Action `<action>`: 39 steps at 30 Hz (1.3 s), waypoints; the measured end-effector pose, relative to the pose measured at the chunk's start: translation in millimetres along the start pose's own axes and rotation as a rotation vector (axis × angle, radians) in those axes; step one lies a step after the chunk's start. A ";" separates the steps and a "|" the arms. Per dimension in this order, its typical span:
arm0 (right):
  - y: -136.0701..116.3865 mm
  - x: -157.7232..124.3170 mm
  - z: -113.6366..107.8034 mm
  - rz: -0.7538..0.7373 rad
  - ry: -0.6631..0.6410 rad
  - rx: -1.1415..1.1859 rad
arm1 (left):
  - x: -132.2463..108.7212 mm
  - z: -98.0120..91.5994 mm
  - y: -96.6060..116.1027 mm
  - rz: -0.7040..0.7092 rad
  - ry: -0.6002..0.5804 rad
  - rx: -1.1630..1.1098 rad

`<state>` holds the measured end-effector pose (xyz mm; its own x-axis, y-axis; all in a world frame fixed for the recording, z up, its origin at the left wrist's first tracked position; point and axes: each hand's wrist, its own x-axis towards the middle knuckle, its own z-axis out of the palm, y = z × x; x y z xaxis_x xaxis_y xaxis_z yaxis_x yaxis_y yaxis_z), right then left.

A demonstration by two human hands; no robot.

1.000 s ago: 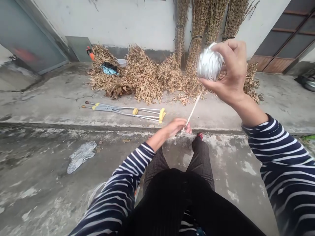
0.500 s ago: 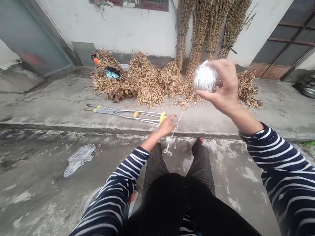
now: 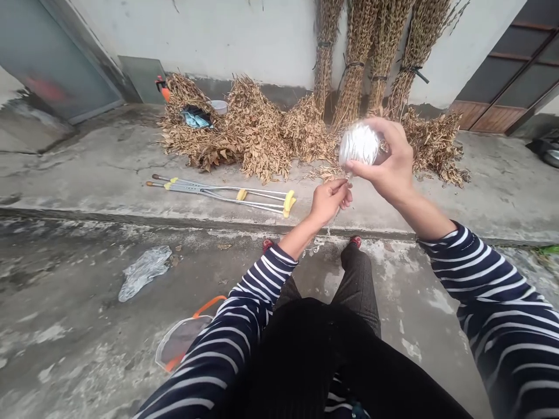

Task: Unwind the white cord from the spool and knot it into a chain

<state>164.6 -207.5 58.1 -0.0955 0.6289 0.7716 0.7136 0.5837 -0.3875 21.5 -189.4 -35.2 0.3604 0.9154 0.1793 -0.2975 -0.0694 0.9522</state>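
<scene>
My right hand is raised in front of me and grips a white ball of string between thumb and fingers. My left hand is just below and to the left of the ball, its fingers pinched on the loose strand of string that hangs down toward my knees. Both arms wear dark sleeves with white stripes. I am seated, my legs in dark trousers stretched out over the concrete ground.
A pair of metal crutches with yellow pads lies on the raised concrete step ahead. Piles of dry brown plants and tied bundles lean on the white wall. A crumpled plastic bag lies at left; an orange-rimmed container sits by my left side.
My right hand lowered the ball of string and brought it closer. My left hand came up from near my knees to just under the ball and pinched the strand, which now hangs slack.
</scene>
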 end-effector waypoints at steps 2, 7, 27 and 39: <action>12.3 -2.6 5.9 0.039 0.026 0.039 | -3.8 -7.0 -5.5 -0.043 0.002 0.020; 33.6 -5.0 21.0 0.120 0.038 0.200 | -1.5 -19.5 -13.0 -0.126 0.030 0.030; 73.8 -90.6 56.4 0.166 -0.178 0.029 | -13.8 -72.5 17.1 -0.271 -0.315 0.403; 43.3 -120.1 61.0 0.586 -0.497 0.511 | 22.4 -76.6 29.7 -0.090 -0.382 0.494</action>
<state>164.5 -226.4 -82.2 -0.1871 0.9746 0.1228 0.3598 0.1843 -0.9146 -47.0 -140.6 -21.8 0.6828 0.7260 0.0820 0.1593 -0.2575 0.9531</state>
